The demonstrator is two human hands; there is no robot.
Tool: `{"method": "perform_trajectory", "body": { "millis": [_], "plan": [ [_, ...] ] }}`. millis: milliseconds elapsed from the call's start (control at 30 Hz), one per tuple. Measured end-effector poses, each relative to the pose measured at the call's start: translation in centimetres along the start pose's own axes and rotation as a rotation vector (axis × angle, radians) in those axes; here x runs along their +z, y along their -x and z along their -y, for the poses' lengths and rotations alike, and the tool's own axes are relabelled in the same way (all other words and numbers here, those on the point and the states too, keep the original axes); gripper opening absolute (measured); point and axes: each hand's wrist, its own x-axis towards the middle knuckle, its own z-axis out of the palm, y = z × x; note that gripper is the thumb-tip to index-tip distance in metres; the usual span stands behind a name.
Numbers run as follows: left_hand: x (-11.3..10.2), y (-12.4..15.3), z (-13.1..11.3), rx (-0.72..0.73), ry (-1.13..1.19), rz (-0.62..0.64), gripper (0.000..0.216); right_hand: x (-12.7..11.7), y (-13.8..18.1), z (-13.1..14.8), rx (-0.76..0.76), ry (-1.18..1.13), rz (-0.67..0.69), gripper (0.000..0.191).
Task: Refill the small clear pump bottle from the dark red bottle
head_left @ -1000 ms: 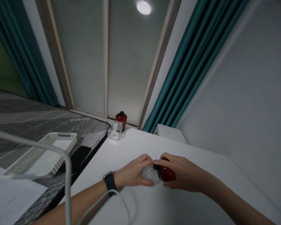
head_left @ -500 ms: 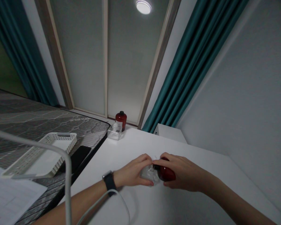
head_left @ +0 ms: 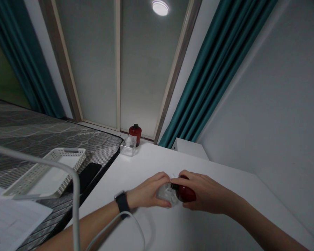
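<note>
Left hand (head_left: 146,191), right hand (head_left: 205,191) unmoved on red bottle (head_left: 188,194); white cable (head_left: 128,212) crosses forearm (head_left: 91,223).

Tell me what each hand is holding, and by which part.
The right hand grips a glossy dark red bottle around its body; the left hand clasps a clear plastic object beside the bottle's black neck.

A dark red bottle (head_left: 188,194) is lying sideways, its black neck pressing into a clear plastic piece (head_left: 166,192) just above the surface.
</note>
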Motion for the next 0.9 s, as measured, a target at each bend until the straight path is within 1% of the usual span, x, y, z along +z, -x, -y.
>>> {"method": "perform_trajectory", "body": {
  "millis": [367,900],
  "plan": [
    [0.04,0.08,-0.09,-0.032,0.009,-0.016,0.061,0.13,-0.08,-0.13,0.000,0.004,-0.003,0.077],
    [0.25,0.20,0.21,-0.064,0.023,-0.035,0.063,-0.36,-0.01,0.22,0.007,-0.005,0.012,0.069]
  ]
}}
